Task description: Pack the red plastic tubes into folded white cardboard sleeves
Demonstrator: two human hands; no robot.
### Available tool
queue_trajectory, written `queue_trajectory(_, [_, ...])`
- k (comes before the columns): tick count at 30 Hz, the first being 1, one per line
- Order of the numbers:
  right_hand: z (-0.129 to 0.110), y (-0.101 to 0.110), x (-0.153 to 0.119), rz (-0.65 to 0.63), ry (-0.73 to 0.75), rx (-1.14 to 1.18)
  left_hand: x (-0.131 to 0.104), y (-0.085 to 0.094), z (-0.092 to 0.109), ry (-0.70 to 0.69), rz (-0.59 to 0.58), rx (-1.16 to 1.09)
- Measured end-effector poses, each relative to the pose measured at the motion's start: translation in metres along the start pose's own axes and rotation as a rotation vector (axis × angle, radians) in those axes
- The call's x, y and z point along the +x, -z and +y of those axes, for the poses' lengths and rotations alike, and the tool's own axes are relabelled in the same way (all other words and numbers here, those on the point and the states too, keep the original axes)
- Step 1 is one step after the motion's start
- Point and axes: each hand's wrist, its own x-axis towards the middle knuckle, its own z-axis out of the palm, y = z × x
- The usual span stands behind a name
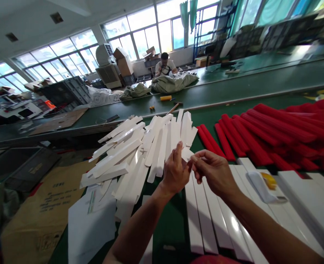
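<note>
Between my two hands is a narrow white cardboard piece (187, 153), its end pinched by the fingertips; most of it is hidden. My left hand (176, 169) is closed on its left side, one finger pointing up. From the right, my right hand (213, 169) grips the same end with thumb and fingers. Just beyond lies a loose heap of white cardboard strips and slim boxes (123, 157). Long white boxes (206, 216) lie side by side below my right hand.
Red mesh-like sleeves (250, 135) are piled at the right. A tape dispenser (266, 186) with a yellow roll sits on the white boxes. A conveyor belt (233, 86) crosses behind, with a yellow roll (165, 98) on it. Another person (165, 66) sits beyond.
</note>
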Motion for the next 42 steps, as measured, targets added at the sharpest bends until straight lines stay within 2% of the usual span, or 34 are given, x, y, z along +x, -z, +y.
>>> queue_trajectory(7, [0.005, -0.004, 0.008, 0.099, 0.002, -0.097, 0.0, -0.004, 0.0, 0.011, 0.023, 0.017])
queue_trajectory(11, [-0.002, -0.002, 0.016, 0.078, -0.19, 0.047, 0.0, -0.002, 0.002, 0.0, 0.015, 0.006])
queue_trajectory(14, [-0.007, 0.001, 0.023, -0.023, -0.392, 0.166, -0.002, 0.002, 0.001, -0.049, 0.015, 0.005])
queue_trajectory(17, [-0.007, 0.003, 0.026, -0.101, -0.465, 0.216, -0.002, 0.007, -0.001, -0.069, -0.025, -0.001])
queue_trajectory(22, [0.018, 0.005, 0.021, -0.071, -0.315, 0.099, 0.005, 0.024, -0.004, -0.105, -0.138, -0.093])
queue_trajectory(24, [0.037, 0.008, 0.022, -0.012, -0.237, -0.044, 0.007, 0.031, -0.004, -0.101, -0.193, -0.144])
queue_trajectory(26, [0.06, 0.013, 0.024, 0.022, -0.094, -0.28, 0.003, 0.032, -0.005, -0.085, -0.228, -0.18])
queue_trajectory(27, [0.072, 0.015, 0.024, -0.004, -0.008, -0.444, -0.001, 0.029, -0.006, -0.062, -0.227, -0.187])
queue_trajectory(29, [0.098, 0.017, 0.024, -0.141, 0.112, -0.778, -0.012, 0.016, -0.009, 0.042, -0.169, -0.168])
queue_trajectory(31, [0.12, 0.017, 0.018, -0.291, 0.119, -0.989, -0.024, -0.001, -0.014, 0.209, -0.056, -0.13])
queue_trajectory(34, [0.139, 0.015, 0.006, -0.398, 0.086, -1.041, -0.035, -0.017, -0.022, 0.398, 0.116, -0.093])
queue_trajectory(36, [0.141, 0.017, 0.002, -0.49, 0.078, -1.027, -0.038, -0.013, -0.028, 0.491, 0.155, -0.076])
queue_trajectory(38, [0.139, 0.023, 0.003, -0.543, 0.07, -1.031, -0.04, -0.003, -0.037, 0.642, 0.061, -0.031])
queue_trajectory(40, [0.138, 0.032, 0.008, -0.519, 0.062, -1.077, -0.047, 0.006, -0.047, 0.783, -0.124, 0.006])
queue_trajectory(42, [0.143, 0.04, 0.014, -0.469, 0.065, -1.137, -0.061, 0.007, -0.058, 0.848, -0.31, 0.001])
